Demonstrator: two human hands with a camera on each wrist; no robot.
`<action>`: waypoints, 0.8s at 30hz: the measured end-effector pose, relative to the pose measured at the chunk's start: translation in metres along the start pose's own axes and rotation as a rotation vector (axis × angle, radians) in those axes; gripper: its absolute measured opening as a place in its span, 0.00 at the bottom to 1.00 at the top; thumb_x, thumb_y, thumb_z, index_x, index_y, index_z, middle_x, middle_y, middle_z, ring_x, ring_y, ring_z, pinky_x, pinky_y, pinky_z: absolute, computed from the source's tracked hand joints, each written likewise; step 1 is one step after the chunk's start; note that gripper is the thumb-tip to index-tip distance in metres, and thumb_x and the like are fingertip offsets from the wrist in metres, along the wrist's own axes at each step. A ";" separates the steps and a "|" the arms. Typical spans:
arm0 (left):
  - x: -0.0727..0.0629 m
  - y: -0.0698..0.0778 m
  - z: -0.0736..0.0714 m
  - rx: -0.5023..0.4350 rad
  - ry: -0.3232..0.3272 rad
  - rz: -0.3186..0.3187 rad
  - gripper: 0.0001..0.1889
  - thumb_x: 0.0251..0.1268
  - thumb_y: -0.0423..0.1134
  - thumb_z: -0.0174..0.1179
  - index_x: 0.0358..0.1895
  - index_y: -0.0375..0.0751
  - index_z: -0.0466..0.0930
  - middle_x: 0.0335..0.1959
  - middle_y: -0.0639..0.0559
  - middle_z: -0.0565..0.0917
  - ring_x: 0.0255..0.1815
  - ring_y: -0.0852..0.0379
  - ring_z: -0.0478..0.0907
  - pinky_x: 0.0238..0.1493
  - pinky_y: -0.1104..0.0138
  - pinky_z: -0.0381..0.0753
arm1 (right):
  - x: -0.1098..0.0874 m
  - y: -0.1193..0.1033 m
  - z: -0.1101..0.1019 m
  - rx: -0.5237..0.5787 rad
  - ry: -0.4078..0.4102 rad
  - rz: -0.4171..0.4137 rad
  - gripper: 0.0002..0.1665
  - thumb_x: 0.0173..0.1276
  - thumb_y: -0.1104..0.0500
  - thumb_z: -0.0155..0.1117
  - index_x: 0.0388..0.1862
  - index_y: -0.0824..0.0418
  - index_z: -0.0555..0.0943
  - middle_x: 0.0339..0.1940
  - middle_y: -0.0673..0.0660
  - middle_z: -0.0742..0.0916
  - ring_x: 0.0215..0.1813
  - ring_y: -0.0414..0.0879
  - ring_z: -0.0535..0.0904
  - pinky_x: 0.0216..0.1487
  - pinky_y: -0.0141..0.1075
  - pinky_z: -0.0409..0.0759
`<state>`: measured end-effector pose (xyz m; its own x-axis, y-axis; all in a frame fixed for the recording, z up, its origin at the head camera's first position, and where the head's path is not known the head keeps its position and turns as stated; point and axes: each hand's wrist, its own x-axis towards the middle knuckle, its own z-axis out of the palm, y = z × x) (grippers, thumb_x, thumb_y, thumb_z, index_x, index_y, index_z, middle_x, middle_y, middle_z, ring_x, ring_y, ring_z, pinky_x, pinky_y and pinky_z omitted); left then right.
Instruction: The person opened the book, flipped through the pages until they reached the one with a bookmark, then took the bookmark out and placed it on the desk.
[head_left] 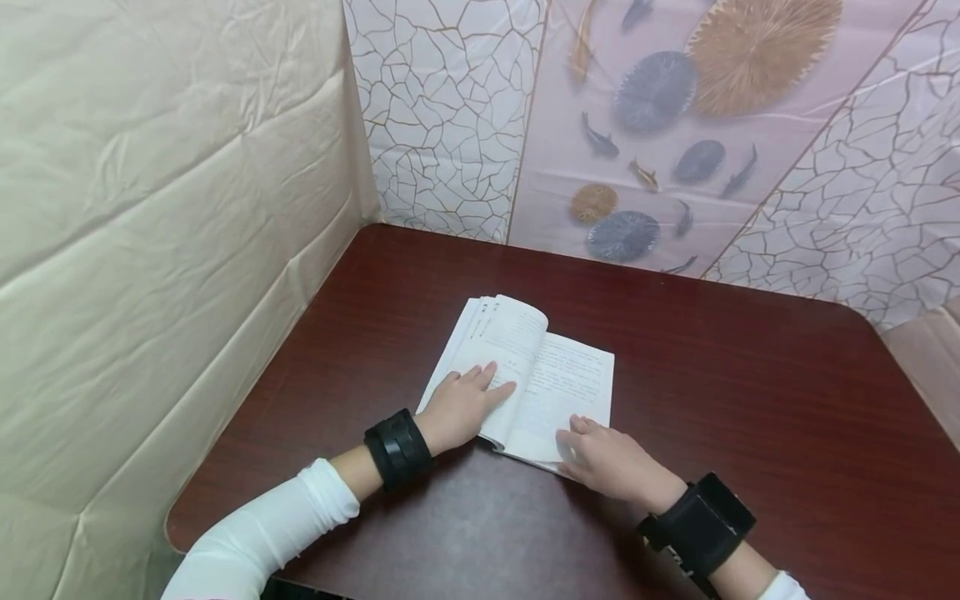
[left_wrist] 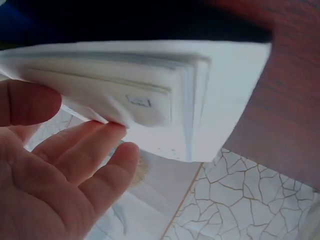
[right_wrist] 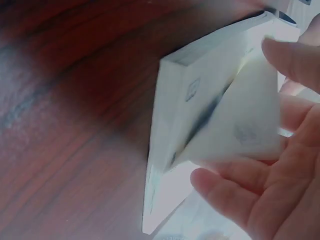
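An open book [head_left: 577,371] lies slightly turned on the table, printed text on both sides. On its left-hand pages rests my left hand [head_left: 459,407], fingers spread and fairly straight. The left wrist view shows those fingers [left_wrist: 102,150] against the pages, whose edges are fanned in layers. At the lower right corner of the book is my right hand [head_left: 609,458]. From the right wrist camera, a single page [right_wrist: 250,112] is lifted and bent away from the stack, its corner held between the thumb and fingers. The fingertips behind that page are partly hidden.
The dark reddish-brown table [head_left: 720,400] has rounded corners and extends around the book. A cream cloth wall [head_left: 172,208] borders its left side. Behind stands a patterned backdrop [head_left: 450,117] with gold crack lines and a pink panel. Black bands [head_left: 397,450] circle both wrists.
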<state>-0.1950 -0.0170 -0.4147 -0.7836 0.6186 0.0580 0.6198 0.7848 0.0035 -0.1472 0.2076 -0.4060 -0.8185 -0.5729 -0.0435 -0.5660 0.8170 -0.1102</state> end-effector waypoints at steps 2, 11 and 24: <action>0.000 0.003 -0.001 0.008 0.009 -0.017 0.23 0.62 0.38 0.46 0.62 0.54 0.64 0.61 0.41 0.68 0.60 0.46 0.68 0.50 0.53 0.70 | 0.000 0.000 -0.001 -0.010 0.045 -0.031 0.08 0.55 0.58 0.61 0.34 0.59 0.80 0.36 0.56 0.82 0.33 0.43 0.78 0.27 0.33 0.73; -0.002 0.026 -0.002 0.017 0.022 -0.078 0.42 0.51 0.73 0.36 0.59 0.44 0.67 0.63 0.40 0.64 0.63 0.39 0.60 0.53 0.50 0.64 | 0.003 0.000 -0.006 -0.065 0.402 -0.126 0.08 0.49 0.65 0.66 0.31 0.57 0.83 0.35 0.53 0.86 0.46 0.48 0.80 0.52 0.48 0.71; 0.007 0.027 -0.003 -0.063 0.212 -0.238 0.21 0.55 0.51 0.50 0.43 0.40 0.78 0.44 0.46 0.81 0.45 0.48 0.77 0.46 0.51 0.66 | 0.002 -0.007 -0.011 0.105 0.530 0.092 0.39 0.53 0.58 0.65 0.61 0.71 0.63 0.62 0.68 0.69 0.61 0.58 0.67 0.54 0.49 0.69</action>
<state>-0.1835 0.0086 -0.4112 -0.8845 0.3911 0.2544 0.4269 0.8984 0.1033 -0.1459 0.2020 -0.3940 -0.8173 -0.3658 0.4453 -0.4990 0.8358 -0.2292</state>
